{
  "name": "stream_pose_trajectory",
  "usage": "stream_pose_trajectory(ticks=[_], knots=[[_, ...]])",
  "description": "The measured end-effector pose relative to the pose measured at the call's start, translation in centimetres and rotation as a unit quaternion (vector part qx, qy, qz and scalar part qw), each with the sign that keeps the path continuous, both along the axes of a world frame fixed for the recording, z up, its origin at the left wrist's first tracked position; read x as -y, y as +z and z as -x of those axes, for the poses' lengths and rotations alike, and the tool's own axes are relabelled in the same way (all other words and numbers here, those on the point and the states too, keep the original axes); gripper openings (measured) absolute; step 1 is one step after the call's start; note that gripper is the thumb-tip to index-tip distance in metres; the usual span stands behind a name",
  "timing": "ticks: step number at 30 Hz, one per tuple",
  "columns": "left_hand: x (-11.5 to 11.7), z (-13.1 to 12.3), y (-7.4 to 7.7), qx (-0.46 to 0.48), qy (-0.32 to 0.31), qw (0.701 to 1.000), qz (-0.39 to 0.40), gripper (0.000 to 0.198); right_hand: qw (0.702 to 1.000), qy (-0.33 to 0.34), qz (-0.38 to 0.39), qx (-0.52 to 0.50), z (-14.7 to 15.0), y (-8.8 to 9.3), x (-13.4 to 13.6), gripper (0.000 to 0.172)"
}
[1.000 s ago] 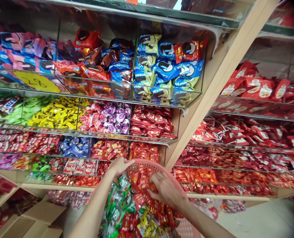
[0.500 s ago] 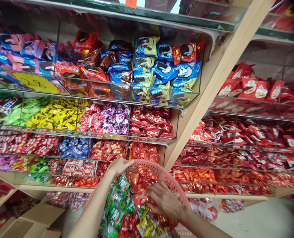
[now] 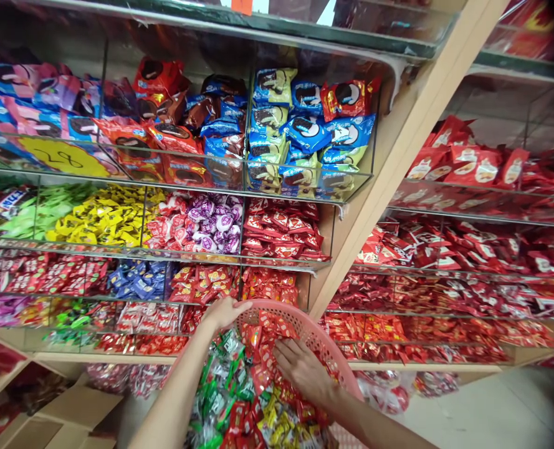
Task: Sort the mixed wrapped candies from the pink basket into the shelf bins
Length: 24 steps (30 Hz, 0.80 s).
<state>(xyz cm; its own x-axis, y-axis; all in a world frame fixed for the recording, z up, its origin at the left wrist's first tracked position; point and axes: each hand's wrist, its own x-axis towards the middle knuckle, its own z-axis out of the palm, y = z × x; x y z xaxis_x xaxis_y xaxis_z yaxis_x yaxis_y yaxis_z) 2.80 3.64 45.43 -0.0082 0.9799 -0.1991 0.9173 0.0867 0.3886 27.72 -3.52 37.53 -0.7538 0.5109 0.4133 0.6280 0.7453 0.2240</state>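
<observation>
My left hand [image 3: 223,313] is closed over the far left rim of a pink perforated plastic basket [image 3: 339,346]. Inside it lie small wrapped candies: red candies [image 3: 258,352] toward the back, green candies [image 3: 218,386] on the left and yellow candies [image 3: 280,416] near the front. My right hand [image 3: 302,369] rests palm down on the red candies at the basket's right side. Its fingers are stretched out and fairly flat. Whatever lies beneath the palm is hidden.
Behind the basket rise shelves with clear-walled bins, among them yellow candies [image 3: 106,215], blue candies [image 3: 139,277] and larger cookie packs [image 3: 307,134]. A wooden post [image 3: 379,209] divides the shelving. At lower left stands an open cardboard box [image 3: 78,405].
My right hand's fingers have gone from curled among the red candies to flatter and straighter on top of them. My left hand stays on the rim. The view has shifted slightly.
</observation>
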Motion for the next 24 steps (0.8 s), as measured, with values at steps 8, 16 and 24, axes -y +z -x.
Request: stream_pose_trajectory(ticks=[8, 16, 24], knots=[[0.1, 0.0, 0.1, 0.01, -0.006, 1.0, 0.004, 0.072, 1.0, -0.018, 0.012, 0.011, 0.8, 1.1, 0.3, 0.021], [0.1, 0.0, 0.0, 0.005, -0.004, 1.0, -0.001, 0.071, 0.997, -0.057, 0.026, -0.046, 0.8, 0.9, 0.3, 0.024], [0.0, 0.1, -0.2, 0.013, -0.006, 1.0, -0.001, 0.071, 0.986, -0.053, 0.093, -0.124, 1.2, 5.3, -0.2, 0.03]])
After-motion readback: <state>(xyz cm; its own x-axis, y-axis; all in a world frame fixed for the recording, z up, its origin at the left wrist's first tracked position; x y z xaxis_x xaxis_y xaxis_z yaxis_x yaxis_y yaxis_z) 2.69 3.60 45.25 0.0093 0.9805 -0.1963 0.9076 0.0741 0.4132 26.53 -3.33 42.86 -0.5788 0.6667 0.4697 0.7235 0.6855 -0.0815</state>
